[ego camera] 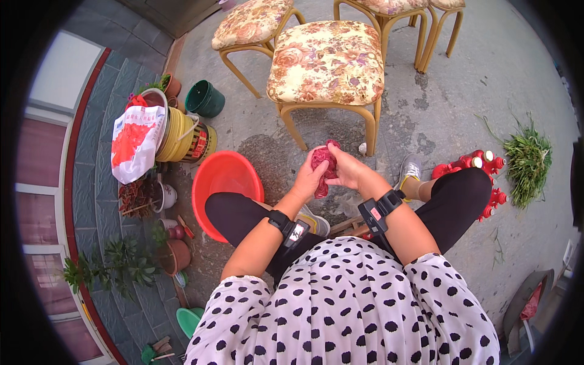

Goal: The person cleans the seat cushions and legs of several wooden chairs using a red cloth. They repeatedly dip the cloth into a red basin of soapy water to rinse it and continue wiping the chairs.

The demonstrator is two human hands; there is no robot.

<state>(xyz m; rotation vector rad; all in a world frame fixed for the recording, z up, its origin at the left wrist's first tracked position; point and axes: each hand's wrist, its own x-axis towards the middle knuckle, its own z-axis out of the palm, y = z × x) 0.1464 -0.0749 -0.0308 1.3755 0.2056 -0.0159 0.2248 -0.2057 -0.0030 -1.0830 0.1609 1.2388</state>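
A bunched-up crimson cloth (324,166) is squeezed between both hands, in front of the floral-seated stool. My left hand (309,172) grips it from the left, thumb pressed across its front. From the right, my right hand (349,168) closes around its other side. Part of the cloth hangs below the fingers, and the palms hide some of it. Beside my left knee stands a red plastic basin (228,175), partly covered by the leg. The concrete floor beneath the hands looks dark and wet in patches.
Several cushioned stools (326,64) stand ahead. At left are a yellow bucket (175,139), a green pot (205,98) and a terracotta pot (175,258). Red bottles (497,198) and a heap of cut greens (529,159) lie at right. A green basin (188,321) sits lower left.
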